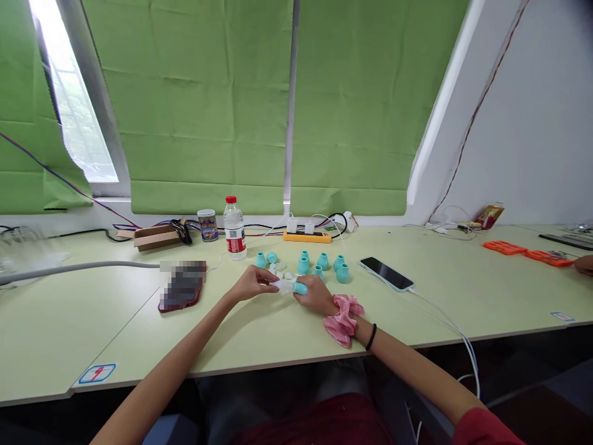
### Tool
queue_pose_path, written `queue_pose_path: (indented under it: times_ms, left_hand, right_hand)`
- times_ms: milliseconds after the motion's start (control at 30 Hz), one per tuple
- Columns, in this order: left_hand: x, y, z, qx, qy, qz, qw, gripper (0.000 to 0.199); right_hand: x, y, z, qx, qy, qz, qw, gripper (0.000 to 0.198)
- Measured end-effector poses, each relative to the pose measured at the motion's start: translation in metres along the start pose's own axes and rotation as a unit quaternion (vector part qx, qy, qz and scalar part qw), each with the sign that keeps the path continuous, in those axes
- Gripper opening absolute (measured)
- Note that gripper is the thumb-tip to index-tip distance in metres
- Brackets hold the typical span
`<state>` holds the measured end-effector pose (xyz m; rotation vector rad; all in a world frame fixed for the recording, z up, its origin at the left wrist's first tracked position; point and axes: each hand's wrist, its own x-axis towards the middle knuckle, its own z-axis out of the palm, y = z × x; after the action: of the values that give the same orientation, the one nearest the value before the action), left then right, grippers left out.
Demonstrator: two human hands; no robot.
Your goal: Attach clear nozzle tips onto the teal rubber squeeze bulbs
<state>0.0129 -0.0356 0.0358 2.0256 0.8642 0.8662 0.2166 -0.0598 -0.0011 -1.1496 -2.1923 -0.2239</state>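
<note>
My left hand pinches a translucent white piece between thumb and fingers. My right hand, with a pink scrunchie at the wrist, is closed around a turquoise bulb-shaped piece. The two pieces meet end to end above the table; how far one sits inside the other I cannot make out. Just beyond my hands stand several turquoise bulb-shaped pieces with open necks, and one leans or lies at the left. Small white pieces are scattered between them, partly hidden by my fingers.
A water bottle and a can stand behind on the left. An orange power strip with cables lies along the wall. Phones lie left and right. Orange trays and another person's hand are far right.
</note>
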Motion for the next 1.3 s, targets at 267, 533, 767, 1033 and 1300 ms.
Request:
queue_pose_path:
  times_ms: [267, 533, 767, 1033, 1300]
  left_hand:
    - [-0.001, -0.003, 0.0, -0.001, -0.02, -0.002, 1.0, 0.035]
    - [-0.001, -0.003, 0.001, 0.012, -0.041, 0.0, 0.999, 0.032]
    - [-0.003, -0.003, 0.007, 0.009, -0.042, 0.0, 0.999, 0.024]
    - [-0.005, -0.001, 0.01, 0.023, -0.054, 0.011, 0.998, 0.021]
    - [-0.006, -0.002, 0.012, -0.016, -0.046, 0.004, 0.999, 0.023]
  right_hand:
    - [-0.001, -0.005, -0.004, -0.018, -0.028, 0.01, 0.999, 0.008]
    - [-0.002, -0.008, -0.004, -0.045, -0.045, 0.011, 0.998, 0.009]
    - [-0.004, -0.006, -0.005, -0.051, -0.063, 0.018, 0.997, 0.007]
    - [-0.004, -0.008, -0.01, -0.063, -0.089, 0.02, 0.994, 0.007]
    - [-0.004, -0.007, -0.009, -0.046, -0.076, -0.001, 0.996, 0.007]
